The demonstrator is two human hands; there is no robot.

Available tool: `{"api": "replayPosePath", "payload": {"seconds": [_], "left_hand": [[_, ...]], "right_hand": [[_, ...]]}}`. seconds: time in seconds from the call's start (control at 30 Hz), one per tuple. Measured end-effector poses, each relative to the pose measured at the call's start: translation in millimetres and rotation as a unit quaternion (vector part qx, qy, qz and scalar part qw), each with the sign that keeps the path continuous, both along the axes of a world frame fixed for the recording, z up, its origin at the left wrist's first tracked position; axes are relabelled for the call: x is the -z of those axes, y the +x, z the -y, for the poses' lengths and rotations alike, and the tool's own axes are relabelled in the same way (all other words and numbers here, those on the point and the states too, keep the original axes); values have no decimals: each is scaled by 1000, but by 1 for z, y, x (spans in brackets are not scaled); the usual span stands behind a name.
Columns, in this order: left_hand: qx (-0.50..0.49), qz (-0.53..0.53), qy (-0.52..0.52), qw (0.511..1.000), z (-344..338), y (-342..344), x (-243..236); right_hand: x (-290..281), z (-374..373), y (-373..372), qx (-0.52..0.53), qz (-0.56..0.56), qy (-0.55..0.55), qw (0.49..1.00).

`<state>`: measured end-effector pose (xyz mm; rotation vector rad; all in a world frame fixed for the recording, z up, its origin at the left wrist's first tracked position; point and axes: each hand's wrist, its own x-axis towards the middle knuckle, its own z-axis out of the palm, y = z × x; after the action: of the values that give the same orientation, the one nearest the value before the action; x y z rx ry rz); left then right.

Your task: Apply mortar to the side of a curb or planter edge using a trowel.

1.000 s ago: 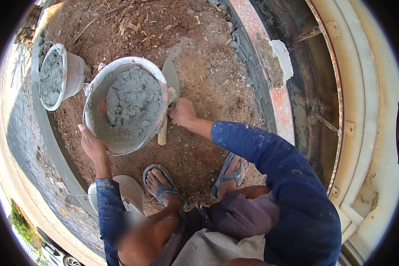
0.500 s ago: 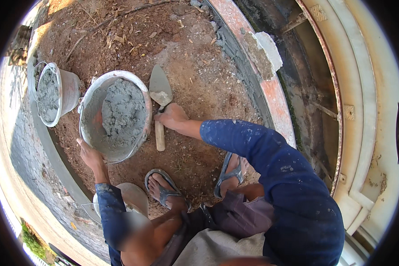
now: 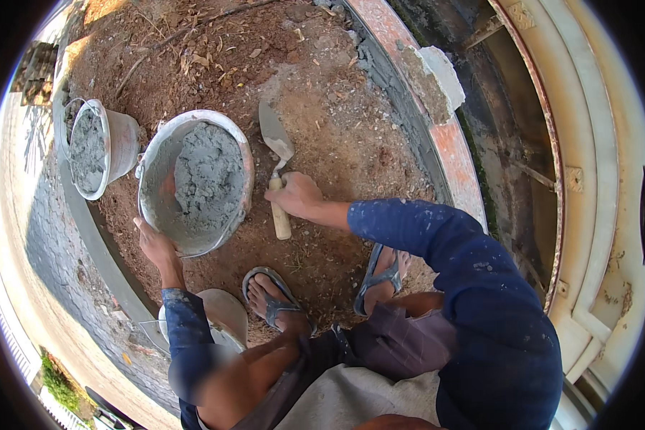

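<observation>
My right hand point(image 3: 299, 193) is closed around the top of the wooden handle of a pointed trowel point(image 3: 273, 130). Its metal blade points away from me and is tilted partly on edge, with some mortar near the blade's base. To its left, a large pale bucket point(image 3: 247, 161) holds wet grey mortar point(image 3: 206, 168), heaped toward the right side. At the near left of this bucket, my left hand point(image 3: 158, 247) grips the rim, with part of the fingers hidden.
A smaller mortar-filled bucket point(image 3: 124, 147) stands at the far left, and another pale bucket point(image 3: 222, 315) sits by my left foot. A low mortar-edged brick wall point(image 3: 457, 158) curves along the right, bearing a broken chunk point(image 3: 443, 77). Reddish soil lies between, with a twig at the back.
The trowel was lying flat beside the bucket; its blade has now turned partly on edge in my right hand. My left hand stays at the bucket rim. The whole view has shifted slightly.
</observation>
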<state>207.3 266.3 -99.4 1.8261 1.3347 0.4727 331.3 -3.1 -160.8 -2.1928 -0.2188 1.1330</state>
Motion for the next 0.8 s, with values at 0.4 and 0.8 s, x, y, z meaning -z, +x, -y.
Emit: {"api": "replayPosePath", "payload": {"seconds": [0.4,0.8], "left_hand": [[16,-1,-21,1000,-12,-9,6],[8,-3,-21,1000,-10,-7,2]], "right_hand": [[-8,109,37,313,67,161,934],[9,157,106,457,-85,131,876]]}}
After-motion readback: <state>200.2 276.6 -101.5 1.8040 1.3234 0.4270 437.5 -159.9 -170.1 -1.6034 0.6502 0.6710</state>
